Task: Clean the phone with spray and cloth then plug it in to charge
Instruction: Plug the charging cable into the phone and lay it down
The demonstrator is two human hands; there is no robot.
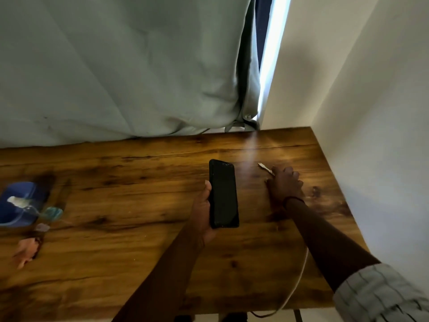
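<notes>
Head view: the only view, looking down on a desk corner.
Surface (139, 182): dark brown wood-grain top with black knots and streaks and a soft sheen near the far right corner.
Phone (224, 194): a flat black slab with rounded corners and a dark, glossy screen facing up. It is held above the surface at mid-frame with its long axis pointing away from the person.
Left hand (204, 210): it cradles the phone's lower half from the left. The thumb lies along the left edge, and the fingers are hidden under the phone.
Right hand (284, 184): palm down on the surface to the right of the phone, apart from it. The fingers curl over the cable's end and pinch it.
Plug (264, 168): a small, pale, narrow tip sticking out past the right fingertips and angled toward the far left.
Cable (299, 280): a thin white cord that shows below the right forearm and runs off the near edge.
Band (293, 199): a thin dark loop on the right wrist.
Sleeve (380, 296): grey ribbed fabric, bunched up on the right forearm.
Cloth (21, 203): a blue, soft-looking patch at far left, blurred. Small pale, teal and pink shapes beside it are too smeared to identify.
Curtain (116, 66): grey-green fabric, creased, hanging to the surface's back edge.
Wall (359, 89): plain white and matte, on the right.
</notes>
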